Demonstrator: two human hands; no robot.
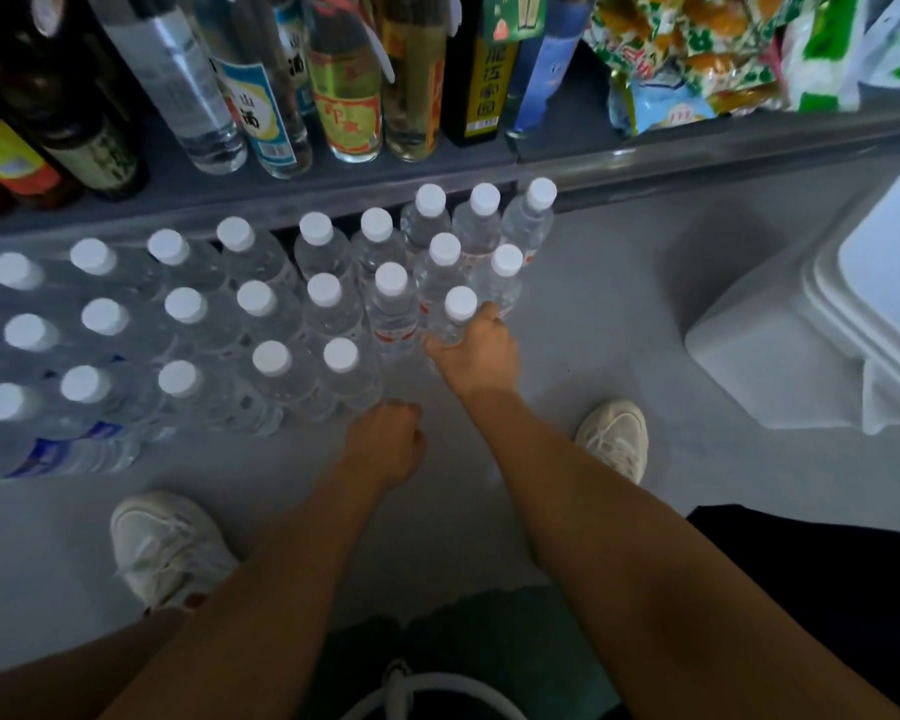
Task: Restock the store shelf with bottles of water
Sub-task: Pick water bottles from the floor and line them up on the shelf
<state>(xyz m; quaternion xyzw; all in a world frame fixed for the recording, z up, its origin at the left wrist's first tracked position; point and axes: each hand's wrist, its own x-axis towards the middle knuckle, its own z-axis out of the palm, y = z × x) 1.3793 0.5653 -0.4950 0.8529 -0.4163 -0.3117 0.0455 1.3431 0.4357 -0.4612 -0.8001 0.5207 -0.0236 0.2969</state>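
right hand [476, 356] gripping water bottle [455, 317], left hand [388, 441] fisted

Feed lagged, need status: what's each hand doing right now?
Left hand: curled in a fist, holding nothing.
Right hand: gripping a white-capped water bottle.

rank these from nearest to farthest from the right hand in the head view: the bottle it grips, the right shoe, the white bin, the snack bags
1. Bottle, held in the right hand.
2. Right shoe, on the floor just right of the forearm.
3. White bin, far right.
4. Snack bags, upper shelf, top right.
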